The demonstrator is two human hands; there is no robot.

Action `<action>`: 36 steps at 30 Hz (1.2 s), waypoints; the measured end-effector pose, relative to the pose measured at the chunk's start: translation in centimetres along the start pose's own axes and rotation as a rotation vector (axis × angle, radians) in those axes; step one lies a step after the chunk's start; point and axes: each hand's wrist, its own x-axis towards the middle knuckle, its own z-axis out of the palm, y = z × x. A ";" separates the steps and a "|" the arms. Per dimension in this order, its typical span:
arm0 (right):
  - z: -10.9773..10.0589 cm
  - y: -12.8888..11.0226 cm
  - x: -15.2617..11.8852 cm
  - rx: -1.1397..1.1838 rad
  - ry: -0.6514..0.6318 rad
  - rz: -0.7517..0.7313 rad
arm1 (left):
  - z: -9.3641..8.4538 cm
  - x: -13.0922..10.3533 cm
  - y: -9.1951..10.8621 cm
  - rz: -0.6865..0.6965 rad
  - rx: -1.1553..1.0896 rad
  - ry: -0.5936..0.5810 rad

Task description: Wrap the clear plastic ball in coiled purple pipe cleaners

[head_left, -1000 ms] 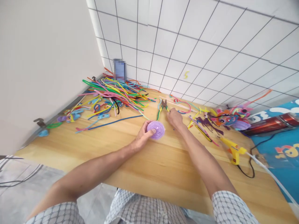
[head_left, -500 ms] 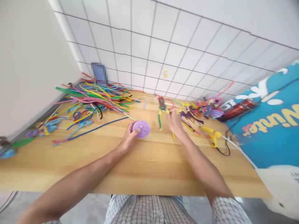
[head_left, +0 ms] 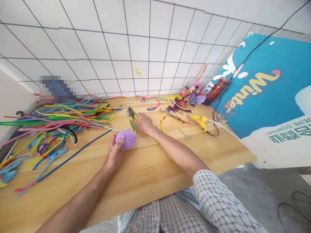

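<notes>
My left hand (head_left: 116,150) pinches a flat, tightly wound spiral disc (head_left: 128,138) of purple pipe cleaner, thumb pressed on its face. Just beyond the disc lie pliers (head_left: 131,112) with green and yellow handles, jaws pointing to the back wall. My right hand (head_left: 143,123) is closed at the right-hand handle; its fingertips are partly hidden. A light-coloured pipe cleaner (head_left: 107,127) runs from near the disc toward the pile on the left.
Loose coloured pipe cleaners (head_left: 80,119) cover the left side. At right are a yellow glue gun (head_left: 199,122), scissors (head_left: 186,136), purple fuzzy pieces (head_left: 178,108) and a decorated craft figure (head_left: 188,97). A dark red flask (head_left: 218,90) leans by the blue board (head_left: 264,74).
The view has turned to the right, and the scissors now show beyond my right arm. My right hand and the pliers are closer to the purple disc, which my left hand still holds.
</notes>
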 end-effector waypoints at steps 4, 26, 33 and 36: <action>-2.0 1.4 -3.3 0.058 -0.052 0.052 | 0.0 0.1 -0.2 -0.018 -0.006 -0.018; -7.3 12.2 -25.9 0.549 0.005 0.310 | -0.5 -0.1 -0.5 -0.015 0.256 -0.108; -7.7 7.3 -23.0 0.366 -0.148 -0.201 | 0.4 -2.0 1.0 -0.027 0.586 -0.346; -6.4 5.1 -21.5 0.271 -0.226 -0.450 | 0.1 -1.9 1.0 -0.043 0.591 -0.337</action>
